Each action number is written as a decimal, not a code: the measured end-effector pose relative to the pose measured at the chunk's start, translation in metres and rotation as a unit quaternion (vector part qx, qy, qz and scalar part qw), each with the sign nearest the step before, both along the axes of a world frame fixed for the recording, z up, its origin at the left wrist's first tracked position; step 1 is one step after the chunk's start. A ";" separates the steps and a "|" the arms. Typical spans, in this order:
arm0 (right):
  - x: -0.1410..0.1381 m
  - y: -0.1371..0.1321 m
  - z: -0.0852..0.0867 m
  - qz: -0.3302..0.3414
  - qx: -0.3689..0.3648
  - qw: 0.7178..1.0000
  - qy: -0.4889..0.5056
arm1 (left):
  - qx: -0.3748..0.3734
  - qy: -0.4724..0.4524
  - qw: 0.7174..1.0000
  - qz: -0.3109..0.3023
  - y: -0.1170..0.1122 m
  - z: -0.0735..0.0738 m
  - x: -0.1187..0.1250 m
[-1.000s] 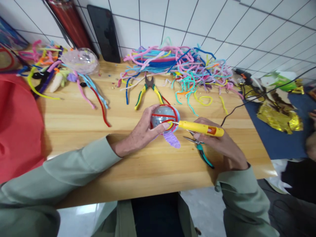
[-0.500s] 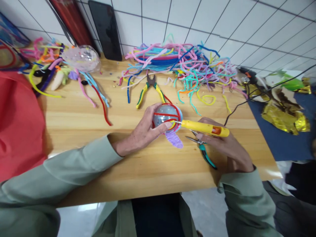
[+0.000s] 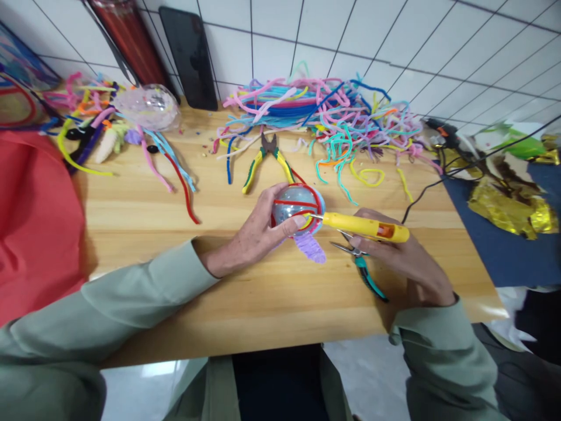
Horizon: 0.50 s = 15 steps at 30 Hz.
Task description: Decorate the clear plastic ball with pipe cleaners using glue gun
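My left hand (image 3: 258, 234) is closed around a clear ball (image 3: 293, 209) wrapped with red pipe cleaners, its thumb pressing on the near side. A fuzzy purple oval piece (image 3: 310, 248) sticks out from the ball toward me. In my right hand (image 3: 401, 254) is a yellow pen-shaped tool (image 3: 363, 226) with a thin metal tip; its exact kind is unclear. That tip touches or nearly touches the ball beside my left thumb. Needle-nose pliers (image 3: 366, 272) with teal and black handles lie on the table under my right fingers.
Yellow-green pliers (image 3: 267, 158) lie open behind the ball. Beyond them is a heap of pipe cleaners (image 3: 298, 105). A black phone (image 3: 189, 58) leans on the tiled wall beside a red flask (image 3: 131, 41). At left lies red cloth (image 3: 35, 222); a black cable (image 3: 464, 166) crosses the right side.
Both hands, the ball and the yellow tool hold almost the same position. The whole view has shifted very slightly.
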State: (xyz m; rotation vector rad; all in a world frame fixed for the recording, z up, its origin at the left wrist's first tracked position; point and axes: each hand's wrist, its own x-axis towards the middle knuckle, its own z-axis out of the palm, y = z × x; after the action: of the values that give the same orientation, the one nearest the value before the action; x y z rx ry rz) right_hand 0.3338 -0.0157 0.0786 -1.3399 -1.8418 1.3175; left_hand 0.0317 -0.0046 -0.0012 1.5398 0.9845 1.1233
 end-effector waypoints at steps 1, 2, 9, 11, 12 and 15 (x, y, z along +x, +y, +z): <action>0.000 0.000 0.000 -0.002 -0.001 1.000 0.002 | -0.001 0.000 1.000 -0.002 0.000 0.001 0.000; 0.000 0.000 -0.001 -0.005 -0.002 1.000 0.004 | 0.000 0.001 1.000 -0.006 0.000 0.002 0.000; 0.006 -0.001 -0.006 -0.008 0.020 1.000 -0.003 | 0.011 -0.009 1.000 -0.013 0.002 0.003 0.000; 0.006 -0.001 -0.005 -0.004 0.023 1.000 -0.006 | 0.011 -0.012 1.000 -0.010 0.002 0.001 0.001; 0.006 0.000 -0.004 -0.001 0.024 1.000 -0.008 | 0.013 -0.013 1.000 -0.007 0.003 0.001 0.001; 0.003 0.000 0.000 0.006 0.031 0.999 -0.019 | 0.020 -0.015 1.000 -0.006 0.004 0.001 0.002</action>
State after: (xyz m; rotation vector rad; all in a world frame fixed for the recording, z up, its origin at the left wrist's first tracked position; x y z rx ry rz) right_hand 0.3373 -0.0156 0.0791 -1.3309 -1.9033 1.2390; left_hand 0.0341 -0.0008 -0.0001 1.5548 0.9369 1.1616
